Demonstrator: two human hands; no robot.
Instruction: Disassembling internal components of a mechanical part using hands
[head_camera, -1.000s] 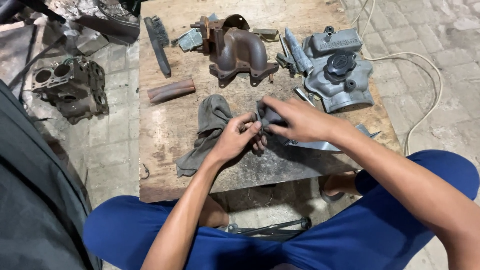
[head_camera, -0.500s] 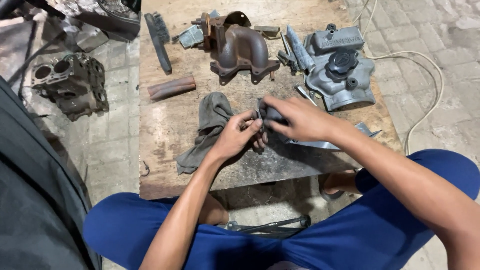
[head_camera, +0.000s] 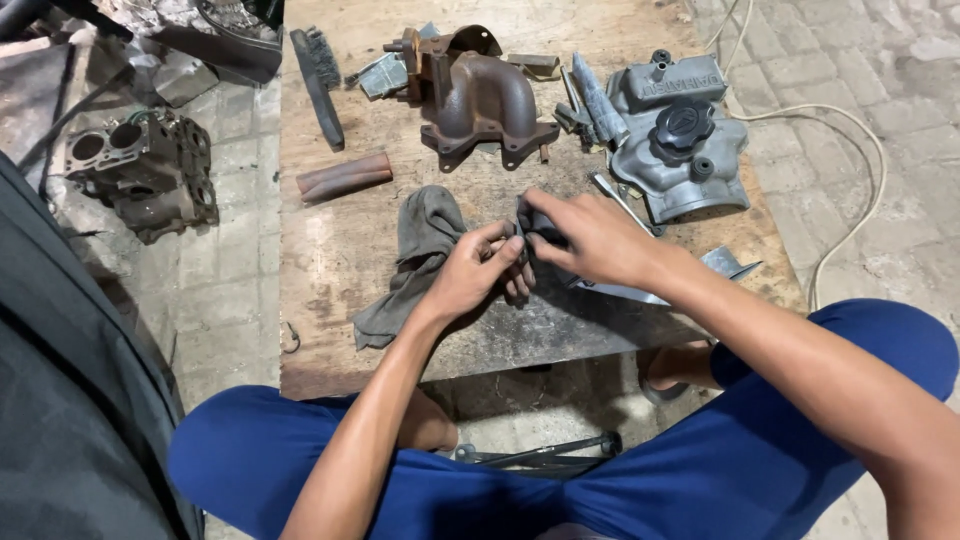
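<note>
Two bare hands met over the near middle of the worn wooden board (head_camera: 330, 250), both closed on one small dark part (head_camera: 537, 232). The left hand (head_camera: 470, 280) pinched it with curled fingertips from the left; the right hand (head_camera: 590, 240) lay over it from the right, fingers bent around it, so most of the part was hidden. Just left of the left hand a crumpled grey rag (head_camera: 420, 245) trailed toward the near edge, touching that hand. Toward the far edge stood a rusty brown cast manifold (head_camera: 485, 100), and beside it, by the right edge, a grey metal engine cover with a black round cap (head_camera: 680, 150). A short rusty tube (head_camera: 343, 178) lay near the left edge. On the tiled floor off the left edge sat a dirty grey engine block (head_camera: 145, 170).
</note>
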